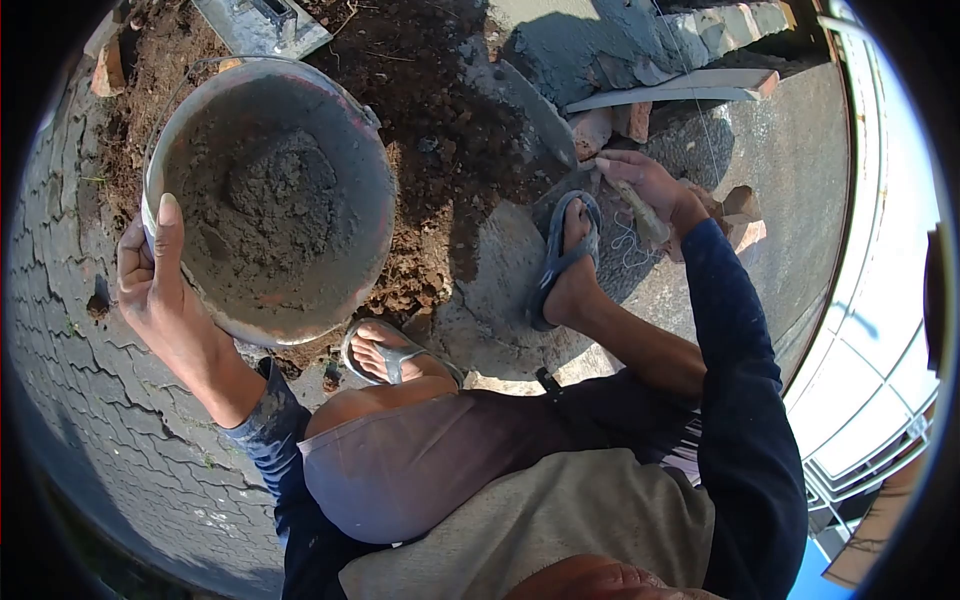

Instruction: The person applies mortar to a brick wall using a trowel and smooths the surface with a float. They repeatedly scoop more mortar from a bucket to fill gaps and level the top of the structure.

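Observation:
My left hand grips the rim of a round bucket at the left, its thumb over the edge. Grey wet mortar lies inside the bucket. At the right, my right hand is closed on the handle of a trowel. The trowel's blade points up and left, beside the mortared bricks. Its handle shows below my fingers.
Mortar and a long brick edge lie at the top right. Brick pieces and loose white string are near my right hand. A metal float rests above the bucket. My sandalled feet stand between bucket and bricks.

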Demonstrator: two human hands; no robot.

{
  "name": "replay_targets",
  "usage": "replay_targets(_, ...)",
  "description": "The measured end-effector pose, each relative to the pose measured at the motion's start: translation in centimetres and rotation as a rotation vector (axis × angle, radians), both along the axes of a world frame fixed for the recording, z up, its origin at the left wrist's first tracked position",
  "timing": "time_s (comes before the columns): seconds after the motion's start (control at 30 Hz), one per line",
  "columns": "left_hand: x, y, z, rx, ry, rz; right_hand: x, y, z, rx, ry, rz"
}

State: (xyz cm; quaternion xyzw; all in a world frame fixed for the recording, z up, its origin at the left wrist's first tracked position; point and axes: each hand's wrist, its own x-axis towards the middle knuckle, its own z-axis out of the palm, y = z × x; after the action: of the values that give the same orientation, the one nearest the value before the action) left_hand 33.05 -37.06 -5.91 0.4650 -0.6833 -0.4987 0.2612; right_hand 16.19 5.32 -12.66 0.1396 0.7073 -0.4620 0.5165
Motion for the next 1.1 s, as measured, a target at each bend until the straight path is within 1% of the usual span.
replay_targets(0.03,0.1,-0.1,-0.1,0.003,0.005,-0.013,0.0,0.7,-0.6,0.000,0.001,0.003)
replay_targets(0.1,0.2,-0.4,-0.3,0.004,0.002,-0.020,0.0,2.5,-2.6,0.322,0.549,0.110)
replay_targets(0.13,0.2,-0.4,-0.2,0.008,0.008,-0.028,0.2,1.8,-1.5,0.308,0.595,0.167)
replay_targets(0.17,0.2,-0.2,-0.2,0.009,0.017,-0.033,0.2,0.6,-0.2,0.302,0.591,0.177)
replay_targets(0.23,-0.1,0.5,-0.2,0.015,0.030,-0.037,1.9,-3.1,3.7,0.365,0.624,0.444)
replay_targets(0.27,-0.4,0.6,-0.1,0.007,0.056,-0.027,2.6,-4.7,5.0,0.449,0.747,0.575)
replay_targets(0.3,-0.7,0.6,-0.1,-0.014,0.054,-0.009,2.9,-5.8,6.2,0.423,0.755,0.585)
replay_targets(0.37,-0.5,0.6,-0.2,-0.035,0.127,-0.069,3.7,-8.6,7.3,0.253,1.210,0.817)
replay_targets(0.4,-0.1,0.3,-0.5,-0.032,0.117,-0.084,3.8,-10.2,7.6,0.200,1.205,0.814)
replay_targets(0.43,0.1,0.3,-0.9,-0.021,0.114,-0.101,3.7,-11.6,8.1,0.299,1.247,0.921)
replay_targets(0.47,0.1,0.5,-1.1,-0.061,0.106,-0.124,3.7,-12.8,8.2,0.408,1.289,1.027)
replay_targets(0.5,-0.1,0.9,-1.1,-0.069,0.139,-0.129,3.6,-13.6,8.0,0.387,1.290,1.027)
replay_targets(0.57,-0.1,1.8,-1.2,-0.094,0.122,-0.165,3.0,-15.4,7.2,0.383,1.923,1.244)
replay_targets(0.6,0.0,2.1,-1.0,-0.065,0.126,-0.205,3.0,-17.4,7.1,0.433,1.841,1.262)
replay_targets(0.63,-0.1,2.6,-1.2,-0.029,0.146,-0.211,3.2,-18.6,6.3,0.436,1.845,1.260)
replay_targets(0.7,-0.5,3.5,-1.8,-0.073,0.183,-0.221,4.2,-19.8,4.4,0.262,1.858,1.397)
replay_targets(0.73,-0.9,3.9,-2.1,-0.053,0.251,-0.204,4.8,-20.1,4.1,0.067,1.808,1.339)
replay_targets(0.77,-0.8,3.8,-2.1,-0.056,0.250,-0.208,5.2,-20.3,3.8,-0.122,1.750,1.273)
replay_targets(0.8,-0.7,3.6,-2.1,-0.070,0.222,-0.219,5.5,-20.2,3.2,-0.085,1.615,1.325)
replay_targets(0.83,-0.7,3.5,-2.2,-0.081,0.195,-0.230,5.4,-19.9,2.8,-0.082,1.615,1.323)
replay_targets(0.9,-0.6,3.1,-2.3,-0.066,0.210,-0.205,4.8,-18.6,2.0,-0.068,1.167,1.276)
replay_targets(0.93,-0.6,2.9,-1.8,-0.032,0.172,-0.191,4.9,-17.6,1.6,-0.012,1.014,1.221)
replay_targets(0.97,-0.7,2.8,-1.3,-0.035,0.135,-0.187,5.3,-16.4,1.2,0.025,1.009,1.217)
replay_targets(1.03,-0.8,2.5,-1.4,-0.029,0.145,-0.181,6.3,-13.9,1.0,-0.001,0.864,1.049)
replay_targets(1.07,-0.6,2.2,-1.5,-0.031,0.118,-0.176,6.7,-12.7,1.1,0.041,0.791,1.014)
replay_targets(1.1,-0.5,2.1,-1.4,-0.038,0.086,-0.171,7.2,-11.3,0.9,0.070,0.787,1.004)
